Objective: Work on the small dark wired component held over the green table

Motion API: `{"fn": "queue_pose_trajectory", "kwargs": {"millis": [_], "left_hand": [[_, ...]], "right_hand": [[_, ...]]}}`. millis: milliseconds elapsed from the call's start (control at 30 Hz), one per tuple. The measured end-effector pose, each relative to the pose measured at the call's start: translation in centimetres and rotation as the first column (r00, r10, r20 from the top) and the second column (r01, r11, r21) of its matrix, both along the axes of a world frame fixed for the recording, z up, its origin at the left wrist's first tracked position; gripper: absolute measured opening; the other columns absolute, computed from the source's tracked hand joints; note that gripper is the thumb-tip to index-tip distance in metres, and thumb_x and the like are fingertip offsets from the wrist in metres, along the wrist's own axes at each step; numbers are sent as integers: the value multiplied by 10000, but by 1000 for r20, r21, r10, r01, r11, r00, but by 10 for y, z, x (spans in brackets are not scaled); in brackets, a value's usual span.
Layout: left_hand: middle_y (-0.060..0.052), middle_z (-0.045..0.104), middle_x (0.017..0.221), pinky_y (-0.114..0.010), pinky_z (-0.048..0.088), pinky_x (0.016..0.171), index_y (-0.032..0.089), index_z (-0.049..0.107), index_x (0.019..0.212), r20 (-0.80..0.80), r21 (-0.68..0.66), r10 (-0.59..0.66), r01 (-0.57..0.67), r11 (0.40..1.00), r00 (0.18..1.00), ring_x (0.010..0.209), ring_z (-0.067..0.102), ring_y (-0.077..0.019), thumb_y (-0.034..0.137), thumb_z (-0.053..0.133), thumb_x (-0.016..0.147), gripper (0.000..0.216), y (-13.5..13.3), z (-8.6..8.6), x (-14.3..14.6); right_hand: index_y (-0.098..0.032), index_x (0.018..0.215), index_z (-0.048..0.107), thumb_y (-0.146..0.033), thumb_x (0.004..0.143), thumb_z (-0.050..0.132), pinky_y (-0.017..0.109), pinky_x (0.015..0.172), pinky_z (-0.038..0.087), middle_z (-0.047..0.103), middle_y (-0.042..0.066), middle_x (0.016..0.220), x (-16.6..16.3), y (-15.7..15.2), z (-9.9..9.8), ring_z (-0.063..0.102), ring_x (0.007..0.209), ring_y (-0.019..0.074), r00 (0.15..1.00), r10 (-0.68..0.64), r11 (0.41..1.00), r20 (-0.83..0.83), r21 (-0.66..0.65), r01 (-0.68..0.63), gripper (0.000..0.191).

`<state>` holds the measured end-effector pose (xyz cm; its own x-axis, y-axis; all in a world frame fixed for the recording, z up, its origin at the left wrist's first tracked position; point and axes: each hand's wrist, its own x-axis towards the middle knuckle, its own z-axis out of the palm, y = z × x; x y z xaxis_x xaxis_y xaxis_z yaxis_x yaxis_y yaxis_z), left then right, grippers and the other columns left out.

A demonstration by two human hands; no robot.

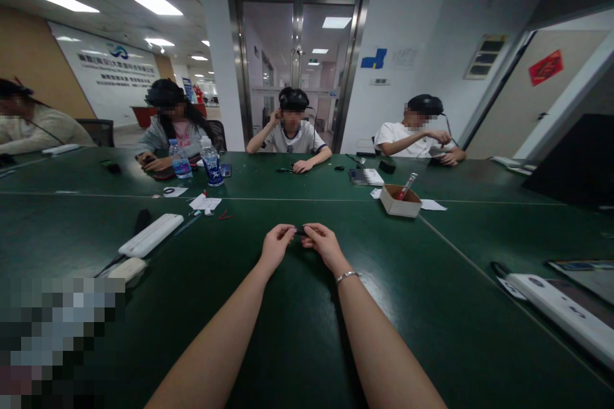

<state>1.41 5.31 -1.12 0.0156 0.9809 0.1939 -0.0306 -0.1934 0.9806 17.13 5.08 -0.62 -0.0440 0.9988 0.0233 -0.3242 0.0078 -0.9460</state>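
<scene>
Both my arms reach out over the dark green table (pixel 307 332). My left hand (pixel 275 244) and my right hand (pixel 322 243) meet in the middle, fingers curled. Between their fingertips they pinch a small dark object (pixel 300 230) just above the tabletop; I cannot make out what it is. A silver bracelet (pixel 347 276) circles my right wrist.
A small cardboard box (pixel 401 200) with a red-tipped tool stands to the right. White power strips lie at left (pixel 150 234) and right (pixel 561 310). Two water bottles (pixel 212 163) stand further back. Several people sit along the far side with small items before them.
</scene>
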Motion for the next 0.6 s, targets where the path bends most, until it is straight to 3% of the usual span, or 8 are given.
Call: {"fn": "queue_pose_trajectory", "kwargs": {"millis": [267,467,600], "left_hand": [[-26,624,682,-263,430,596,146,637,775,-136,-6,52,-53,999,989,625,558,-139,540,594,739,398,-6,10,-1],[8,556,578,-259,344,553,186,576,646,-410,14,139,-146,989,902,558,512,-141,636,440,816,500,-14,15,-7],[7,531,548,-263,309,528,193,533,589,-465,-8,146,-169,986,873,521,479,-141,657,371,836,550,-16,17,-9]], "right_hand": [[-129,921,689,-420,599,823,214,496,456,644,11,606,1,1,1,571,519,96,998,35,998,54,42,-37,453],[-144,961,707,-369,618,817,218,547,472,663,18,659,1,1,1,581,566,94,993,100,994,66,44,-103,425],[-158,976,714,-330,615,820,219,571,485,674,18,695,0,0,1,584,579,89,989,117,991,95,50,-122,414]]}}
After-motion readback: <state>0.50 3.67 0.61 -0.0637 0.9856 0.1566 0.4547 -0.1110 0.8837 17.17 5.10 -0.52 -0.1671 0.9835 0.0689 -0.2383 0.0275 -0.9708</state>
